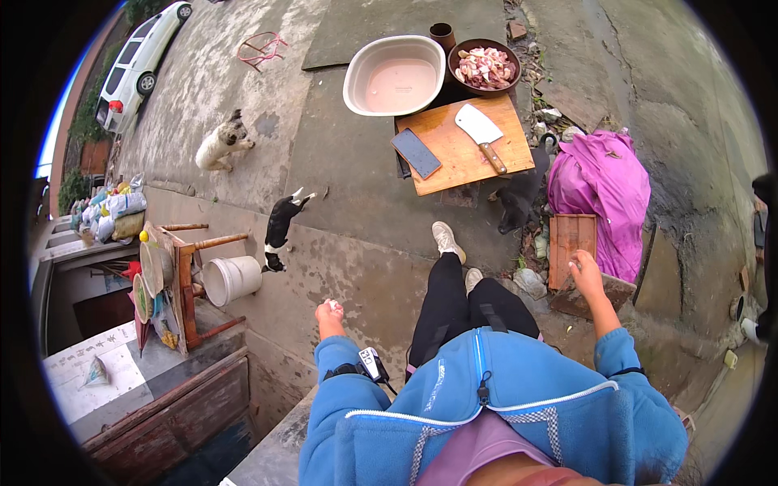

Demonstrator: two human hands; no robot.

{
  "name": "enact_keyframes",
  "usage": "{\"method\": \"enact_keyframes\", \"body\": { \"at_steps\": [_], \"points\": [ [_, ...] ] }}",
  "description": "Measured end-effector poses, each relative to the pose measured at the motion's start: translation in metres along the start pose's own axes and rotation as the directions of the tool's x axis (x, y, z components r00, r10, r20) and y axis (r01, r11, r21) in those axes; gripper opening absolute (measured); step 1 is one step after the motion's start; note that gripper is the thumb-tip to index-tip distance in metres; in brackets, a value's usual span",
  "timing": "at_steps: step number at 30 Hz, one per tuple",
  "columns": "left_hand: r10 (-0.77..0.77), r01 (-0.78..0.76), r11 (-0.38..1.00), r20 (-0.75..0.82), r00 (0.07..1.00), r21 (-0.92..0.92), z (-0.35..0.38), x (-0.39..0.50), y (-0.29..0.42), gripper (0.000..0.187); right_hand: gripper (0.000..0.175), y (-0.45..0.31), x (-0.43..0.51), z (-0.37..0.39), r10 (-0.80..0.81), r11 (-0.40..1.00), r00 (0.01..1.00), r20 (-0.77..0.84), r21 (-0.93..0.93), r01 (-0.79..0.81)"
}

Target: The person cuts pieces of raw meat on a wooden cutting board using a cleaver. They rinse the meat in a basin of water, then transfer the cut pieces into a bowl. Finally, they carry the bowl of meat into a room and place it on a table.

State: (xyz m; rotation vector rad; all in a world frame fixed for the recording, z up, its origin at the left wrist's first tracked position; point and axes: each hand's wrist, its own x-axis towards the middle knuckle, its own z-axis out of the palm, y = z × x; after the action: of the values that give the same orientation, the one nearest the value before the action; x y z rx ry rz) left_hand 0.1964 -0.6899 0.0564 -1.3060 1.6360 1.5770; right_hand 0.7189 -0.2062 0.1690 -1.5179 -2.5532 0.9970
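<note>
My left hand [330, 311] hangs out over the concrete with its fingers curled. Something pale shows at the fingertips, too small to make out. Above the red brick slab [564, 243] my right hand [587, 273] is held loosely, fingers a little apart and nothing seen in them. Ahead of my feet, a wooden cutting board [447, 164] carries a cleaver [478, 126] with a wooden handle and a smartphone [416, 153]. Just behind the board stand a white plastic basin [358, 91] of pinkish water and a dark bowl [483, 92] heaped with cut raw meat [486, 67].
A black dog [523, 197] is beside the board; a black-and-white dog [281, 228] and a pale dog [219, 143] are to the left. Purple sheeting [598, 188] lies right. A white bucket [232, 280] and wooden table [187, 285] stand left. A car [137, 67] is parked farther off.
</note>
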Motion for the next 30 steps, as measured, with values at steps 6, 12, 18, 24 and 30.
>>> {"method": "enact_keyframes", "body": {
  "at_steps": [6, 12, 18, 24, 30],
  "points": [
    [-0.086, -0.001, 0.984, 0.485, 0.87, 0.176, 0.258, -0.108, -0.024, 0.022, 0.021, -0.002, 0.018, 0.011, 0.173, 0.985, 0.985, 0.01, 0.002, -0.173],
    [-0.086, -0.3, 0.903, 0.815, 0.574, 0.307, 0.468, -0.23, -0.036, 0.019, 0.02, 0.002, 0.02, 0.03, 0.387, 0.909, 0.922, 0.01, 0.165, -0.383],
    [0.639, -0.968, 0.227, 0.766, 0.067, -0.105, 0.669, -0.289, -0.065, 0.034, 0.023, 0.007, -0.013, 0.048, 0.464, 0.875, 0.883, 0.07, 0.118, -0.47],
    [0.464, -0.974, -0.225, 0.882, -0.083, 0.027, 0.762, -0.283, -0.113, 0.055, 0.022, 0.025, -0.017, 0.039, 0.527, 0.84, 0.835, 0.155, 0.051, -0.54],
    [0.384, -0.992, 0.1, 0.923, -0.028, -0.072, 0.738, -0.26, -0.078, 0.054, 0.018, 0.015, 0.043, 0.012, 0.473, 0.875, 0.877, 0.089, 0.071, -0.479]
  ]
}}
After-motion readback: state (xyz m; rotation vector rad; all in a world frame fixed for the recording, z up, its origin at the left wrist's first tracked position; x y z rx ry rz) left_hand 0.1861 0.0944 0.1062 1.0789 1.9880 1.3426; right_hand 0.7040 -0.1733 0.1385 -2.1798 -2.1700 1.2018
